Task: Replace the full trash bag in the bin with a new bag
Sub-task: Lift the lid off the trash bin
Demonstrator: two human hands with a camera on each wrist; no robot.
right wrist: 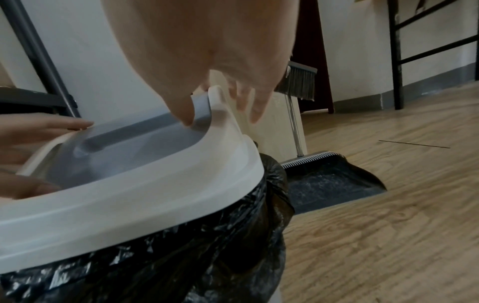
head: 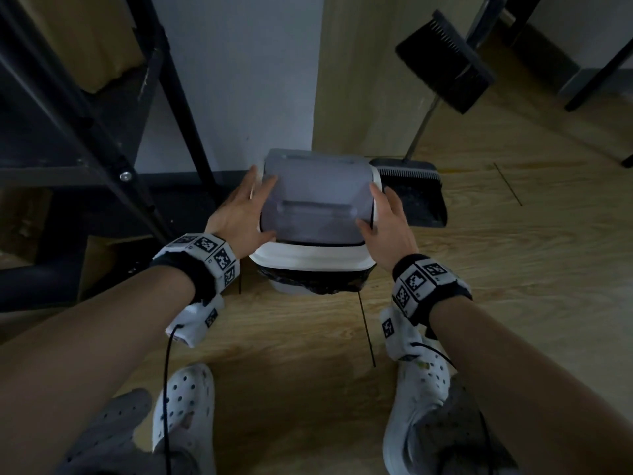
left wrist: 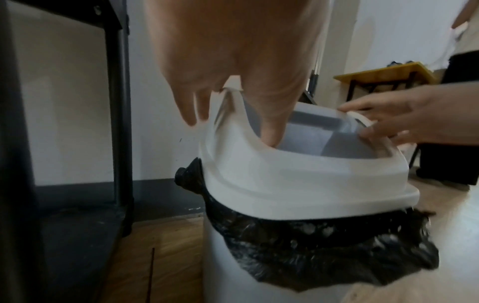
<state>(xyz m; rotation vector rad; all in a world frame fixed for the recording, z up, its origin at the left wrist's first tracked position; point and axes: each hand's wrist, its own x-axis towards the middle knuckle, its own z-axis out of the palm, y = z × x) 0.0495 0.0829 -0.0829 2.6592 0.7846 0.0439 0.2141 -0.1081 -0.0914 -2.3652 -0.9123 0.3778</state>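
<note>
A white bin (left wrist: 220, 276) stands on the wood floor against the wall. Its white lid (head: 308, 258) has a grey swing flap (head: 315, 200). A black trash bag (head: 308, 286) is folded over the bin's rim and hangs out under the lid (left wrist: 285, 184); the bag (left wrist: 324, 246) is crinkled and glossy. My left hand (head: 255, 207) pinches the lid's raised left side, thumb inside on the flap and fingers outside (left wrist: 191, 121). My right hand (head: 371, 207) pinches the right side the same way, thumb on the flap's edge (right wrist: 187, 121). The bag's contents are hidden.
A black dustpan (head: 418, 197) lies right beside the bin, with a broom (head: 445, 63) leaning above it. A black metal rack (head: 102, 132) stands close on the left. My feet in white clogs (head: 185, 406) are just before the bin on the wood floor (head: 513, 269).
</note>
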